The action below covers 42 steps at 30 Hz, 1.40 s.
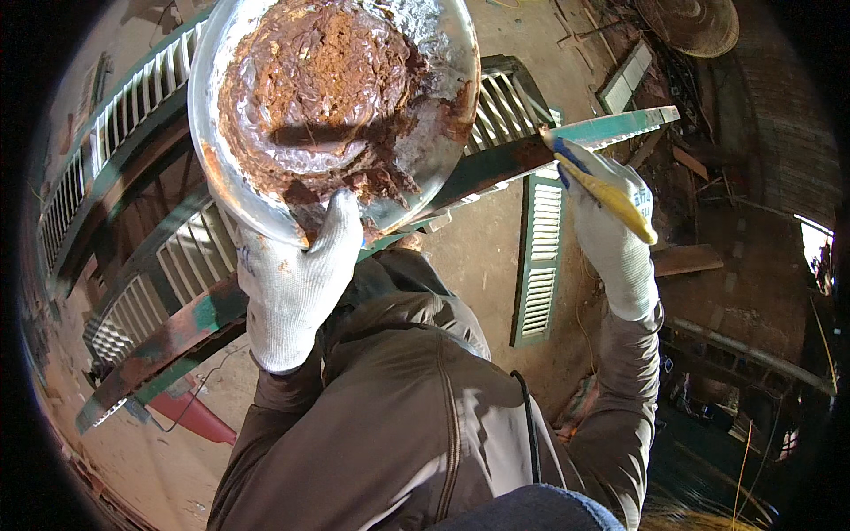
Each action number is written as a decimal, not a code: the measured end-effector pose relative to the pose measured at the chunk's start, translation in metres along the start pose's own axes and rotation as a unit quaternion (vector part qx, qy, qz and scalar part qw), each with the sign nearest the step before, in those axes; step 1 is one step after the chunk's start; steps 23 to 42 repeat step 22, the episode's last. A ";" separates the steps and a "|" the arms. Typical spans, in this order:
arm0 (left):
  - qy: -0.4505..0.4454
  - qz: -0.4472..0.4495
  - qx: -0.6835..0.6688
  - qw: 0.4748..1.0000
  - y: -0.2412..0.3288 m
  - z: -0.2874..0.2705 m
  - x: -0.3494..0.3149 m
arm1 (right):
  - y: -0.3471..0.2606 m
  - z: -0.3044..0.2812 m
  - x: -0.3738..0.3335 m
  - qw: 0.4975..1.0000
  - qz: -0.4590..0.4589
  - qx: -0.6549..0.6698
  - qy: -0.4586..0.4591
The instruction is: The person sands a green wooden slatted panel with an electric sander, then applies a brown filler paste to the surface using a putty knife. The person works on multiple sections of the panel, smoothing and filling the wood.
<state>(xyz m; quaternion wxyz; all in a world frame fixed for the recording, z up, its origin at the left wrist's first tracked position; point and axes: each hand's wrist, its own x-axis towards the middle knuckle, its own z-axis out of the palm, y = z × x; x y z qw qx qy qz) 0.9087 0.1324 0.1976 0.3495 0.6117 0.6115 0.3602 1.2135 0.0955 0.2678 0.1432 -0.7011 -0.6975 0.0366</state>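
Note:
My left hand (290, 296), in a white knit glove, grips the near rim of a round metal bowl (443, 168), its thumb lying over the inside. Lumpy reddish-brown paste (328, 75) covers much of the bowl's inside, with whitish smears round it. In my right hand (615, 243), also gloved in white, is a slim tool with a yellow and blue handle (620, 203); its working end is too small to make out. That end meets the edge of a long green and brown shutter frame (509, 162), which runs slantwise beneath the bowl.
More green-framed louvred shutters stand at left (137, 93), and one narrow shutter panel (540, 257) lies on the ground right of centre. A red object (190, 414) lies at lower left. Wood scraps (686, 259) and a round woven basket (699, 22) are on the right.

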 end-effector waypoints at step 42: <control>0.033 0.009 -0.010 0.999 -0.002 0.004 0.002 | 0.065 -0.027 -0.030 0.938 -0.214 -0.272 0.006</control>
